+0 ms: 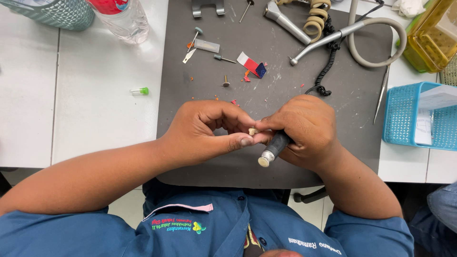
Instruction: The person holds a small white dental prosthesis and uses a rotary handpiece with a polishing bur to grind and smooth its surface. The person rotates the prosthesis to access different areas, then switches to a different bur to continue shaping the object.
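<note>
Between both thumbs, small cream tooth-shaped piece, matte.

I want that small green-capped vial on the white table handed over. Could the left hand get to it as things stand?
Probably yes, but not at once. The way from the left hand to the green-capped vial lies over bare table, but its fingers are pinching a small pale piece, which it would have to let go first.

A white table is covered in the middle by a dark grey mat. Small burs, red chips and metal handpieces are scattered on the mat. A blue basket is set at the right edge.
</note>
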